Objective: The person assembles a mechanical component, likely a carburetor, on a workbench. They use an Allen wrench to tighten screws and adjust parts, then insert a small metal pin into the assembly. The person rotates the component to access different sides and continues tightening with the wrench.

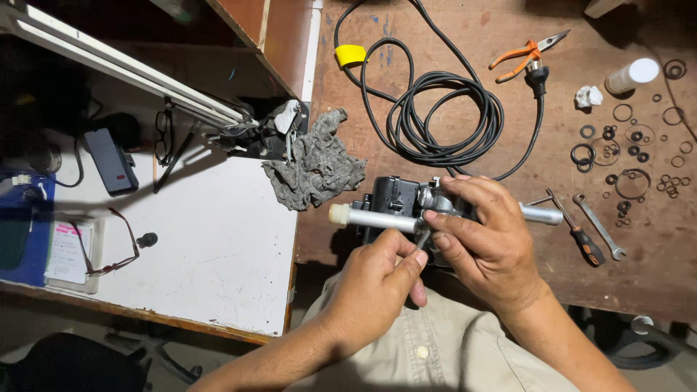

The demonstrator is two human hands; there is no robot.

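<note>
Power-tool body (396, 203), black housing with a silver metal tube (377, 220) through it, held just above the near edge of the brown workbench (465, 43), over my lap. Right hand (486, 243) wraps over the top of the housing, fingers curled and clamped on it. Left hand (374, 279) comes from below, thumb and forefinger pinching a small grey metal piece (423, 236) against the tube's underside; I cannot tell whether it is a tool tip or a part.

Judgement on progress: tool looks opened up and mid-service. Many loose black O-rings and washers (632, 156) lie spread on the bench to the right, so a good deal remains unassembled.

Around: coiled black power cord (443, 120) behind the tool, orange pliers (526, 54), screwdriver (581, 236) and spanner (599, 226) beside the right hand, grey rag (316, 163) to the left. White table (218, 247) further left carries glasses (120, 243) and a phone (110, 161). Nothing blocks the hands; the cord lies near.
</note>
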